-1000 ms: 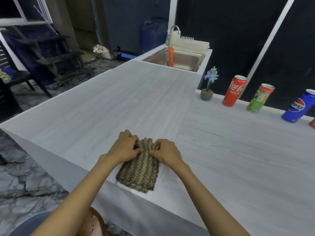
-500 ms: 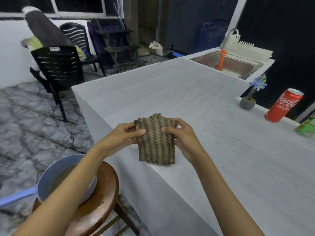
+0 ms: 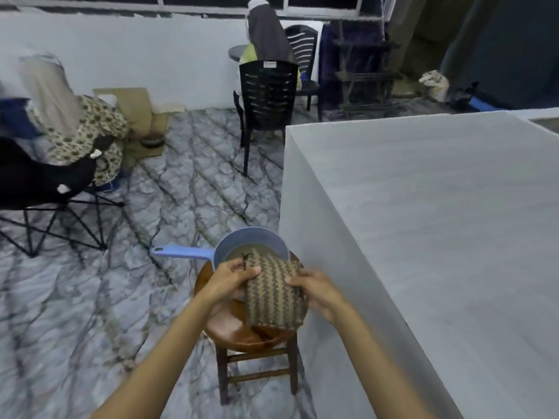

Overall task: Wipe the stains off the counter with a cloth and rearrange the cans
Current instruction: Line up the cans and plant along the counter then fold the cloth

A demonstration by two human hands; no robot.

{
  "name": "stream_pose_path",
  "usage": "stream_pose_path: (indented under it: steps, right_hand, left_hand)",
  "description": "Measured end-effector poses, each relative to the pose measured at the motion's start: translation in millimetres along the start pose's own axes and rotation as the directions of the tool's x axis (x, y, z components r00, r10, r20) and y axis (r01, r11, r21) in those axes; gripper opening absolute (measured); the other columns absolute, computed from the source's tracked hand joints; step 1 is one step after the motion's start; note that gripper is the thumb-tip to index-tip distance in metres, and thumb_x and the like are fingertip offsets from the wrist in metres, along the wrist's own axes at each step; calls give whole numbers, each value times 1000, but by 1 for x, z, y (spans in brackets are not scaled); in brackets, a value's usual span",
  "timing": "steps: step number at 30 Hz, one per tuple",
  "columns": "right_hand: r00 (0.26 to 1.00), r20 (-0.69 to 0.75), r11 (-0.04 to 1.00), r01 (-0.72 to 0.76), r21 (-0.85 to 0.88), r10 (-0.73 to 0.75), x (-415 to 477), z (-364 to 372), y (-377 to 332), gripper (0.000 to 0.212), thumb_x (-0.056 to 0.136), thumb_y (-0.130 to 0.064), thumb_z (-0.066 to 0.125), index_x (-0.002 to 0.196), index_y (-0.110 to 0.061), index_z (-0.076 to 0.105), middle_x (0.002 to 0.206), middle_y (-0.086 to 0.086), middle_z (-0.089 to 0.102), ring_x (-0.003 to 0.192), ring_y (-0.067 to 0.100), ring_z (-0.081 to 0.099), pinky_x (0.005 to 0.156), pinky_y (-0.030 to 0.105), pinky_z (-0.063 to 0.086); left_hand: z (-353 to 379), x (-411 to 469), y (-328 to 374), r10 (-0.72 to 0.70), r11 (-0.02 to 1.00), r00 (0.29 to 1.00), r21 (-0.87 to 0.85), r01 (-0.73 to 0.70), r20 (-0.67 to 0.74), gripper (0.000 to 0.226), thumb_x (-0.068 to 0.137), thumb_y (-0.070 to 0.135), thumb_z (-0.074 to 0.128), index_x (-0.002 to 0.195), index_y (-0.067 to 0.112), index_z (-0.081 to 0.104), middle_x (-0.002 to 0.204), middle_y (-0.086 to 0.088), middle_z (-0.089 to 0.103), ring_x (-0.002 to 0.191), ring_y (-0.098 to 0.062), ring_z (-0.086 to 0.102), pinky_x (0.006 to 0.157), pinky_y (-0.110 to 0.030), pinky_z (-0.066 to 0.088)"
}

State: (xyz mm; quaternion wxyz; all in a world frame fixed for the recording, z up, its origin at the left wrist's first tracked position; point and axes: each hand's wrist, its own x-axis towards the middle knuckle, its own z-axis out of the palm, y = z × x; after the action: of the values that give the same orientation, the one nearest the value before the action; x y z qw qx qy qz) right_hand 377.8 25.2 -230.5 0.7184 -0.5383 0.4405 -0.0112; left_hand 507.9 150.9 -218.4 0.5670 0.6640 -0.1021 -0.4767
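A brown zigzag-patterned cloth [image 3: 273,294] hangs folded between both hands, above a round wooden stool [image 3: 242,331]. My left hand [image 3: 231,276] pinches its upper left corner and my right hand [image 3: 314,290] grips its right edge. Just behind the cloth a blue dipper [image 3: 242,246] with a long handle holds murky water on the stool. The white wood-grain counter [image 3: 438,213] fills the right side. No cans are in view.
A black plastic chair [image 3: 266,95] stands beyond the counter's far corner with a seated person [image 3: 266,34] behind it. Another seated person [image 3: 75,122] in a folding chair is at the left. The floor is marbled grey tile.
The view has swung left, away from the counter and cans. Both hands lifted the cloth off the counter's edge and carried it left and down over the stool, in front of the dipper.
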Motion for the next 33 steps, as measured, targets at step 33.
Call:
stream_pose_path:
  steps: [33]
  right_hand:
    - [804, -285, 759, 284, -586, -521, 36, 36, 46, 20, 80, -12, 69, 98, -15, 65, 100, 1, 58, 75, -1, 50, 63, 0, 38]
  left_hand:
    - [-32, 23, -53, 459, 527, 885, 827, -197, -81, 25, 81, 18, 68, 105, 8, 70, 109, -6, 53, 95, -18, 59, 92, -30, 51]
